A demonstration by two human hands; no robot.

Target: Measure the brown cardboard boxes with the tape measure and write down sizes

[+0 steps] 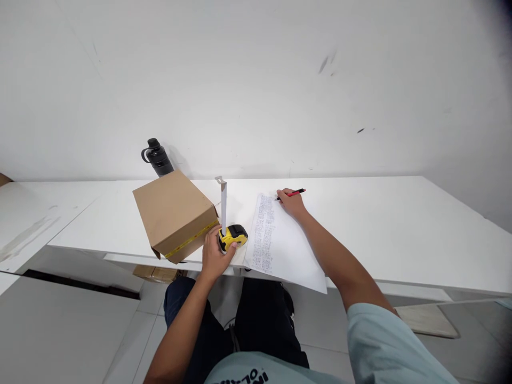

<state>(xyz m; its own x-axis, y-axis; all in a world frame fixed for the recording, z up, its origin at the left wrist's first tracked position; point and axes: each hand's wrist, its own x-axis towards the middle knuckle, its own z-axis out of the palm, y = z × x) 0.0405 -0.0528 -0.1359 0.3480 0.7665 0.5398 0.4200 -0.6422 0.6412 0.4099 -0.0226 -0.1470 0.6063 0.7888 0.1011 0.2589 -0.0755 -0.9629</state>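
My left hand is closed around a yellow and black tape measure near the front edge of the desk. Its blade sticks out away from me, with the metal hook at the far end. Just left of that hand stands a brown cardboard box with a yellow strip along its lower side. My right hand grips a red and black pen, its tip at the upper part of a white paper sheet. Rows of small handwriting cover the sheet's left side; the lower end hangs over the desk edge.
A black water bottle with a loop handle stands behind the box, close to the wall. The white desk stretches to the right. Below it, another cardboard box is on the floor beside my legs.
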